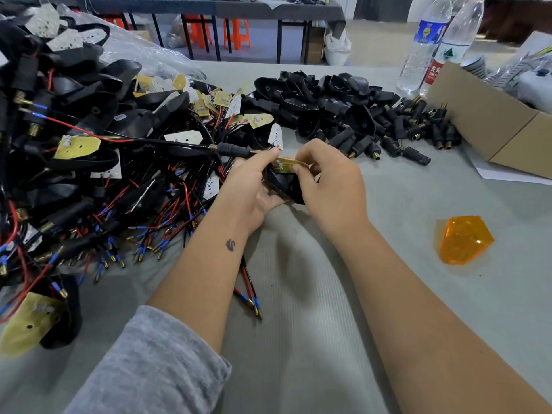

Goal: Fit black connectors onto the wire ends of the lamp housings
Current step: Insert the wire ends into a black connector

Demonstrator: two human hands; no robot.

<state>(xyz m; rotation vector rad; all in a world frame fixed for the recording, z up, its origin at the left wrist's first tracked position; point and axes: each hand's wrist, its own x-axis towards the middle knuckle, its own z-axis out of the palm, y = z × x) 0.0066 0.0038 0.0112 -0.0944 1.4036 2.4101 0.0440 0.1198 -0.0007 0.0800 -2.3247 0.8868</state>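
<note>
— Lamp housing [285,186] sits mid-table between your hands: your left hand [254,186] cups it, your right hand [328,177] pinches its yellow board [286,164].

— And around you?

— Grey table [328,294]; black connectors [388,127] heaped far right, wired housings [89,159] left, orange lens [464,239] right, bottles [433,40] far right.

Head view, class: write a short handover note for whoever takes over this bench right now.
Left hand cradles a black lamp housing; right hand pinches its yellow circuit board. The housing's red and black wires trail toward you, tipped with bare metal pins, no connector visible. Loose black connectors lie ahead right by the cardboard box; the wired housings pile sits left. Orange lens lies right. Left: fit connectors.
</note>
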